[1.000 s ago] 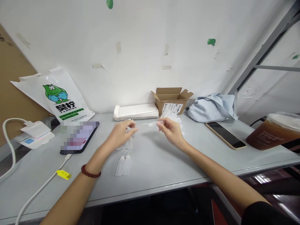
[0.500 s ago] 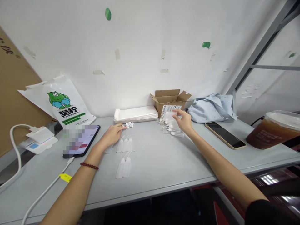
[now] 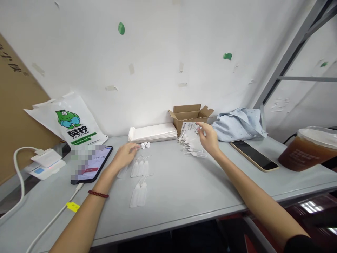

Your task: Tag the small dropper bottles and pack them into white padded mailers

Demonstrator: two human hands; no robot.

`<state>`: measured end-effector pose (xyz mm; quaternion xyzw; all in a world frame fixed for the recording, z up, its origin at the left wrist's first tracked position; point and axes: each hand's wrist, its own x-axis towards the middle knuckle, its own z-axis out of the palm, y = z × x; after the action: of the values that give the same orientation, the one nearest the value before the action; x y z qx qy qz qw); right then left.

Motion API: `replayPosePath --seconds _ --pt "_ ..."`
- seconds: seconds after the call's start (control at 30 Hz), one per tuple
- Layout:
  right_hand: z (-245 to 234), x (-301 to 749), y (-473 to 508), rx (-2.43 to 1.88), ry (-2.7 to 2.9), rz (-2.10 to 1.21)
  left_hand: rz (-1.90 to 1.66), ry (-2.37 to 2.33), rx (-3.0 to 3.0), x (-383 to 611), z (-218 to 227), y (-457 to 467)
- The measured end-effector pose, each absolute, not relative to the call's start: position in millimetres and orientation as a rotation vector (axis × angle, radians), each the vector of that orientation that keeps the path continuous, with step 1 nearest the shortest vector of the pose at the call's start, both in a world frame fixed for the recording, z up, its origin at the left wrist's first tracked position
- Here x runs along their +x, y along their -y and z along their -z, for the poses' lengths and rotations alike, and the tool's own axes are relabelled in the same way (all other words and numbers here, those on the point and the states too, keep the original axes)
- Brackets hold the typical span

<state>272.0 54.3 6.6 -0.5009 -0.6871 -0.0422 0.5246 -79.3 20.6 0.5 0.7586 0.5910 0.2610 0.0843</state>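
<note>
My left hand (image 3: pixel 125 154) rests low over the table with its fingers curled together, the fingertips beside a small cluster of white caps (image 3: pixel 145 145). Whatever those fingers may hold is hidden. Near that hand lie flat translucent tubes with thin white loops: a row of several (image 3: pixel 140 168) and a pair (image 3: pixel 138 195) closer to the table's front. My right hand (image 3: pixel 210 138) hovers at a pile of similar looped tubes (image 3: pixel 191 146), thumb and index finger apart with nothing visible between them. Part of the pile is blurred.
Behind the pile stands an open cardboard box (image 3: pixel 189 114), beside a stack of white envelopes (image 3: pixel 154 133). A blue cloth bag (image 3: pixel 238 123), a phone (image 3: pixel 254 154) and a cup of brown drink (image 3: pixel 305 149) are on the right. Another phone (image 3: pixel 93 164), cabled, lies left.
My right thumb and index finger have spread slightly, and the right hand has shifted a little right of the pile. A white cap at my left fingertips is out of sight. The view has tilted slightly.
</note>
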Motion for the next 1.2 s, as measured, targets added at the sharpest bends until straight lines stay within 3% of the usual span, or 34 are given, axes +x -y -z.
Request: replayPosePath --seconds 0.13,0.27,0.53,1.0,1.2 --pt "-10.4 245.2 -29.8 -1.049 1.709 0.006 -0.952 -1.874 2.018 -74.3 -12.2 -13.2" --pt "-6.1 203.3 10.9 -0.701 2.22 -0.234 -1.09 -1.829 1.958 -67.6 -18.2 -8.1" --pt "5.7 158.0 65.1 -0.35 2.772 -0.257 -1.168 -1.749 1.969 -53.7 -21.8 -0.8" --pt "17.9 151.5 59.0 -0.313 2.784 -0.361 -1.084 -1.728 2.01 -47.6 -17.6 1.9" --pt "11.3 161.3 55.7 -0.54 2.804 -0.4 -1.091 -1.702 2.015 -45.7 -16.8 2.6"
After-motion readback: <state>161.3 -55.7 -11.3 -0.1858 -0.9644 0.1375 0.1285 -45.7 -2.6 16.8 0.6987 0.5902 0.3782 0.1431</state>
